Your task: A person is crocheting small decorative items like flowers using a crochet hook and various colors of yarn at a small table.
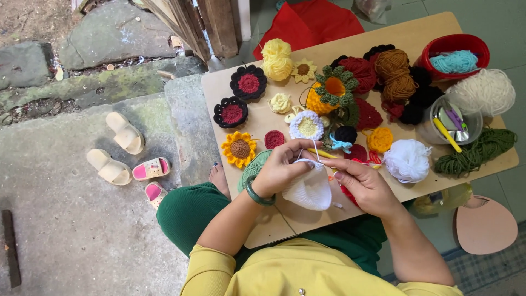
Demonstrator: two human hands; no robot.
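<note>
Wooden counter [424,33], crowded with yarn. Two dark flowers with red centres [248,82] toward the left edge, one sunflower [239,148] below. At the near edge, left hand [282,167] curled shut around one white crochet piece [310,188]; right hand [364,186] pinched closed on the yellow hook [322,154] and white strand. One white pompom [407,160] just right. One red bowl [452,45] at the far right corner.

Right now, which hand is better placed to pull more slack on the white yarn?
Probably the left hand: its fingers already pinch the white yarn strand above the white crochet piece. The right hand grips the crochet hook, so it looks occupied.
</note>
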